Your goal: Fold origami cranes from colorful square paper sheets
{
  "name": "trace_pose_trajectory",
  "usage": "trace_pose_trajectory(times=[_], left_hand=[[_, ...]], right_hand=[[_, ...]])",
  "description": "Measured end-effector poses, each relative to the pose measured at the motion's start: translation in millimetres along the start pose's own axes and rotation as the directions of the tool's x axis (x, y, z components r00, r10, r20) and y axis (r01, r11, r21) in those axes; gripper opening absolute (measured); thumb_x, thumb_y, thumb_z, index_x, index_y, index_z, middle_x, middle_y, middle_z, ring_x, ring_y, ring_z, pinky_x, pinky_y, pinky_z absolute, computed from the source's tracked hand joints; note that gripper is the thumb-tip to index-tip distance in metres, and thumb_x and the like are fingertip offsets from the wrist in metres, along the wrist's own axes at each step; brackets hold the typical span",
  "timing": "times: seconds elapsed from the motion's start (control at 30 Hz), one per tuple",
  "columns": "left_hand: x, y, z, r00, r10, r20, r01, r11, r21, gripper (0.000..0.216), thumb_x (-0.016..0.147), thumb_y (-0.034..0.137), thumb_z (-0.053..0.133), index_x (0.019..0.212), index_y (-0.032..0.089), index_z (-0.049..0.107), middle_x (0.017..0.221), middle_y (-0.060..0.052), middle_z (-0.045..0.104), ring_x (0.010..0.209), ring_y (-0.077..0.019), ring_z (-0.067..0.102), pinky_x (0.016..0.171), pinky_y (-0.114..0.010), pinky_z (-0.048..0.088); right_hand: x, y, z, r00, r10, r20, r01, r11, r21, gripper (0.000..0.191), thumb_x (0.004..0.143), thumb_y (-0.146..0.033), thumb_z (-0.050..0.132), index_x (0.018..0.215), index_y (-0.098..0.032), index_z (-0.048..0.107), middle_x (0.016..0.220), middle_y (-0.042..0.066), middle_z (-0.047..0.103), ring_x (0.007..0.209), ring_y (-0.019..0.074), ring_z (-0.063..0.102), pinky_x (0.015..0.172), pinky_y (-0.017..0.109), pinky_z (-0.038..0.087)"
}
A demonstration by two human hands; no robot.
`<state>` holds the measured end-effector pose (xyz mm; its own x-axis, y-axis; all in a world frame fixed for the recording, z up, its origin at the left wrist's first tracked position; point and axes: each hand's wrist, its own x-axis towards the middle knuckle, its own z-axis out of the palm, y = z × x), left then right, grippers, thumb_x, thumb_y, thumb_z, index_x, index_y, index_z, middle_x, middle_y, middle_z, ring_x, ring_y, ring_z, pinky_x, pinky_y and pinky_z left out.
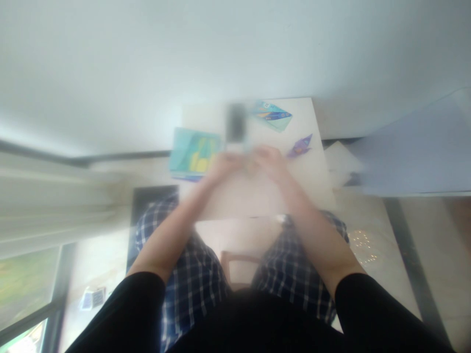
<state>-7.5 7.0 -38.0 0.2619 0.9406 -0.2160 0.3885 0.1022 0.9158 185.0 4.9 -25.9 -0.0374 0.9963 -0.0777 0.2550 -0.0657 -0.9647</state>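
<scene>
The picture is smeared by motion. My left hand (225,164) and my right hand (270,162) meet over a small white table (312,171) in front of me, close together and almost touching. Their fingers are blurred, so I cannot make out whether they hold anything. Just beyond the hands lies a dark phone-like object (236,125). A teal and yellow pack of paper (193,154) lies to the left of my left hand. A folded purple paper shape (300,146) sits to the right of my right hand, and a folded teal paper shape (272,115) lies at the far edge.
A pale blue sheet or board (415,152) reaches in from the right beside the table. My knees in checked trousers (191,274) are under the table's near edge. A window (29,289) is at lower left and a white wall (184,59) behind the table.
</scene>
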Motion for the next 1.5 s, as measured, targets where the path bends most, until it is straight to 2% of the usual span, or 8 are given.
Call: trace_pose_trajectory(times=[0.17, 0.4, 0.63, 0.87, 0.97, 1.2, 1.37, 1.5], left_hand=[[-1, 4, 3, 1.0, -0.003, 0.016, 0.003, 1.0, -0.009, 0.036, 0.074, 0.048, 0.07, 0.088, 0.015, 0.078, 0.091, -0.008, 0.077, 0.093, -0.0271, 0.07, 0.082, -0.034, 0.054], [1, 5, 4, 0.999, -0.042, 0.009, 0.042, 0.999, 0.0, 0.03, 0.073, 0.041, 0.072, 0.088, 0.015, 0.077, 0.093, -0.008, 0.076, 0.092, -0.026, 0.07, 0.082, -0.033, 0.055], [1, 3, 2, 1.0, 0.0, 0.026, 0.0, 1.0, -0.012, 0.031, 0.075, 0.042, 0.071, 0.09, 0.015, 0.077, 0.094, -0.008, 0.076, 0.093, -0.0255, 0.07, 0.085, -0.033, 0.054], [3, -4, 2, 0.998, -0.03, -0.064, 0.031, 0.999, 0.012, 0.036, 0.076, 0.048, 0.069, 0.092, 0.017, 0.077, 0.098, -0.008, 0.076, 0.099, -0.0274, 0.069, 0.088, -0.035, 0.052], [1, -3, 3, 0.997, -0.036, -0.074, 0.036, 0.999, -0.003, 0.037, 0.075, 0.049, 0.069, 0.091, 0.016, 0.076, 0.097, -0.009, 0.076, 0.098, -0.0276, 0.069, 0.088, -0.035, 0.052], [7, -2, 6, 0.996, 0.009, -0.086, -0.017, 0.996, -0.092, 0.033, 0.069, 0.039, 0.074, 0.092, 0.015, 0.071, 0.103, -0.009, 0.074, 0.103, -0.0261, 0.068, 0.092, -0.036, 0.051], [6, 0, 5, 0.997, 0.073, 0.009, -0.07, 0.98, -0.186, 0.039, 0.073, 0.04, 0.072, 0.101, 0.013, 0.07, 0.11, -0.012, 0.072, 0.108, -0.0261, 0.066, 0.095, -0.035, 0.05], [3, 5, 4, 0.998, 0.067, -0.011, -0.068, 0.981, -0.183, 0.039, 0.073, 0.041, 0.073, 0.1, 0.013, 0.069, 0.108, -0.012, 0.072, 0.105, -0.0266, 0.066, 0.093, -0.036, 0.05]], right_hand=[[0, -1, 0, 0.998, 0.013, -0.055, -0.017, 0.997, -0.081, 0.024, 0.074, -0.039, 0.066, 0.077, -0.016, 0.073, 0.075, 0.003, 0.074, 0.078, 0.0199, 0.068, 0.077, 0.033, 0.051], [-1, -2, 3, 0.994, -0.009, -0.109, -0.004, 0.993, -0.122, 0.019, 0.076, -0.033, 0.065, 0.072, -0.015, 0.068, 0.071, 0.002, 0.07, 0.071, 0.0166, 0.063, 0.072, 0.03, 0.048], [0, 0, 2, 0.997, 0.019, -0.077, -0.026, 0.996, -0.088, 0.02, 0.075, -0.036, 0.065, 0.072, -0.016, 0.067, 0.071, 0.002, 0.07, 0.071, 0.0168, 0.063, 0.07, 0.03, 0.048], [0, -7, -4, 0.998, -0.004, 0.066, 0.008, 0.998, -0.064, 0.02, 0.072, -0.029, 0.068, 0.084, -0.016, 0.074, 0.087, 0.005, 0.077, 0.086, 0.0216, 0.069, 0.086, 0.037, 0.051], [-1, -10, -9, 0.996, 0.013, 0.085, -0.008, 0.998, -0.056, 0.02, 0.07, -0.026, 0.068, 0.085, -0.016, 0.075, 0.089, 0.006, 0.077, 0.091, 0.0236, 0.07, 0.091, 0.039, 0.051], [-4, -14, -11, 0.984, 0.046, 0.174, -0.067, 0.991, 0.116, 0.025, 0.062, -0.021, 0.07, 0.086, -0.015, 0.074, 0.089, 0.006, 0.077, 0.084, 0.0218, 0.07, 0.085, 0.039, 0.054], [-7, -19, -7, 0.988, 0.027, 0.153, -0.049, 0.988, 0.148, 0.022, 0.062, -0.022, 0.07, 0.084, -0.016, 0.073, 0.089, 0.006, 0.077, 0.084, 0.0206, 0.069, 0.085, 0.039, 0.055], [-7, -19, -6, 0.99, 0.007, 0.137, -0.023, 0.993, 0.116, 0.02, 0.063, -0.02, 0.07, 0.083, -0.017, 0.073, 0.089, 0.006, 0.076, 0.088, 0.0204, 0.069, 0.089, 0.039, 0.053]])
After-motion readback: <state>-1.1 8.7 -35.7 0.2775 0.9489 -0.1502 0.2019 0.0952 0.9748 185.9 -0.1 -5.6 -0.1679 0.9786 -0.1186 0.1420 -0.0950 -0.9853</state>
